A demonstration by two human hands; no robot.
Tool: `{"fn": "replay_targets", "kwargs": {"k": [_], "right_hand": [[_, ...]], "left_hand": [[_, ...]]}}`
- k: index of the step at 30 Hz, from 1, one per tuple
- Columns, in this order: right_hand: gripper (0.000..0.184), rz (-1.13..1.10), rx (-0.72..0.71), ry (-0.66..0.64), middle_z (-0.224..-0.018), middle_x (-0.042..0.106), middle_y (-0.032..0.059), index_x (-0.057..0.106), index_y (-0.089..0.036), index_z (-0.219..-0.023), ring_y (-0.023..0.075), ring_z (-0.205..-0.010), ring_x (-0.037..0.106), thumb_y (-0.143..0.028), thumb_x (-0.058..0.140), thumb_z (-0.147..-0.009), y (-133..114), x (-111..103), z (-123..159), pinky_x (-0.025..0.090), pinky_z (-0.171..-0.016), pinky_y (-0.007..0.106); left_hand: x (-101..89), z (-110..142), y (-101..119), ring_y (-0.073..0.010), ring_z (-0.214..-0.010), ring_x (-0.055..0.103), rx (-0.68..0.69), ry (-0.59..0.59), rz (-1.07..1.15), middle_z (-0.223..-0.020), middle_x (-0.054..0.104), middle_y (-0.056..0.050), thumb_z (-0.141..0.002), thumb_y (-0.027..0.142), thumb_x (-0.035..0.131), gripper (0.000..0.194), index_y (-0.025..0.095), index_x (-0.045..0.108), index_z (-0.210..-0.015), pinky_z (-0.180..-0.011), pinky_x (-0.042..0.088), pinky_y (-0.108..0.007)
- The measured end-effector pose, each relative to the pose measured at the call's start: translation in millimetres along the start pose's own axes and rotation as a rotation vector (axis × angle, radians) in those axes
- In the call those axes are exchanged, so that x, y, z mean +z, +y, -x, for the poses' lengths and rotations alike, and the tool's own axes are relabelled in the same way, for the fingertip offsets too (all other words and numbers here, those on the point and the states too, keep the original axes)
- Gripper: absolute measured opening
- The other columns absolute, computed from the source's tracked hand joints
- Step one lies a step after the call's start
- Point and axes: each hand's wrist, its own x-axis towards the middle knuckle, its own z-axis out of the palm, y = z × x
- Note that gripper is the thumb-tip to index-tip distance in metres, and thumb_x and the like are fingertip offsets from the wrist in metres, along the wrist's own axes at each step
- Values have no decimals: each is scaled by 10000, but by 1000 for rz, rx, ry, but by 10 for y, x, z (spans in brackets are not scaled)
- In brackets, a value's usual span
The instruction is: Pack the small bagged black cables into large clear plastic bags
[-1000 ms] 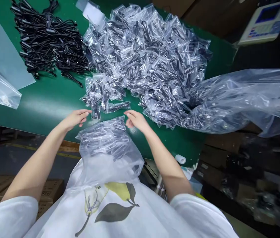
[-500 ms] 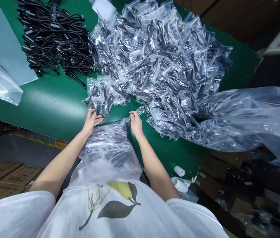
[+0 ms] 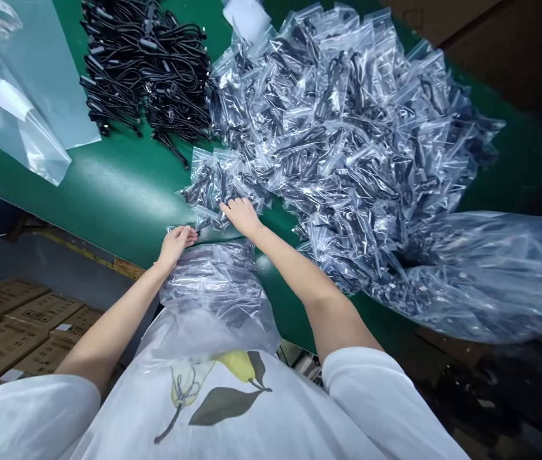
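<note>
My left hand (image 3: 175,241) pinches the rim of a large clear bag (image 3: 213,294) that hangs off the near edge of the green table (image 3: 108,191) against my shirt; the bag holds small packed pouches. My right hand (image 3: 238,214) lies palm down, fingers closed over a small group of clear pouches with black cables (image 3: 213,185), just beyond the bag's mouth. Behind them rises a big heap of the same packed pouches (image 3: 342,140).
Loose black cables (image 3: 146,70) are piled at the back left. Empty clear bags (image 3: 22,108) lie at the far left. A large clear plastic sack (image 3: 491,268) spreads to the right. Cardboard boxes (image 3: 7,326) stand on the floor at the lower left.
My right hand has moved left from the bag's right rim onto the small group of pouches. The left hand stays at the bag's rim. The view has shifted to the left.
</note>
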Motion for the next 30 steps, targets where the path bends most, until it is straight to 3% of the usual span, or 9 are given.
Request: {"fn": "replay_targets", "kwargs": {"k": [3,6,9,13,15,18,21,25,30], "right_hand": [[352,-26,-79,17,-1071,661,163,651,-124,-1082,265,-1001,547,-72,311,-1006,-77,125,31,388,-907,417],[347,-89,-144,63,-1306,615,184,652,-127,-1071,276,-1195,518,-66,318,-1001,-138,214,268,367,-1055,465],[387,-123,-4,-27,-1367,588,198,606,-95,-1225,272,-1215,529,-37,311,-982,-148,255,483,363,-1090,444],[385,-130,223,-234,-1178,654,197,596,-63,-1245,292,-1071,580,-5,394,-923,-100,160,552,411,-947,402],[320,-96,179,-222,-1139,650,195,647,-85,-1134,305,-1073,563,-22,413,-925,-53,53,455,396,-915,405],[380,-25,1,-56,-1121,637,192,647,-103,-1174,303,-1070,523,-63,319,-987,61,-109,94,367,-910,425],[425,-2,-130,10,-1119,634,189,649,-97,-1191,304,-1061,500,-70,268,-1003,220,-219,-398,365,-926,462],[404,-48,-261,-52,-1080,646,179,711,-105,-1022,301,-1070,505,-63,310,-987,353,-308,-663,381,-981,516],[437,-52,-478,-73,-1003,664,106,715,-176,-1013,238,-1022,532,-102,285,-1029,172,-338,-309,347,-1104,491]], "left_hand": [[-200,13,-22,-191,-765,650,194,186,-354,-720,668,-32,-912,524,554,386,199,595,-708,-811,507,-307],[-314,-99,-26,-174,-714,567,281,329,-517,-649,547,15,-823,491,684,384,217,471,-657,-801,464,-304],[-309,-251,-31,-159,-760,554,295,308,-410,-780,540,24,-694,289,781,312,218,496,-799,-816,460,-293],[-303,-375,-15,-137,-792,578,229,225,-58,-917,561,17,-599,139,736,562,215,532,-1117,-794,483,-264],[-353,-400,9,-136,-777,584,162,137,65,-904,594,8,-575,135,709,547,202,581,-1103,-757,483,-248],[-452,-416,69,-145,-745,572,99,33,159,-819,625,1,-540,136,659,361,182,642,-898,-723,472,-244],[-539,-405,158,-171,-778,584,118,86,171,-810,641,-9,-529,137,629,283,186,638,-808,-757,480,-269],[-706,-314,247,-246,-940,599,321,250,-273,-862,642,-44,-650,192,674,187,202,721,-831,-924,468,-361],[-889,-180,138,-273,-981,630,565,355,-772,-966,696,-88,-874,159,511,337,246,760,-1084,-963,438,-387]]}}
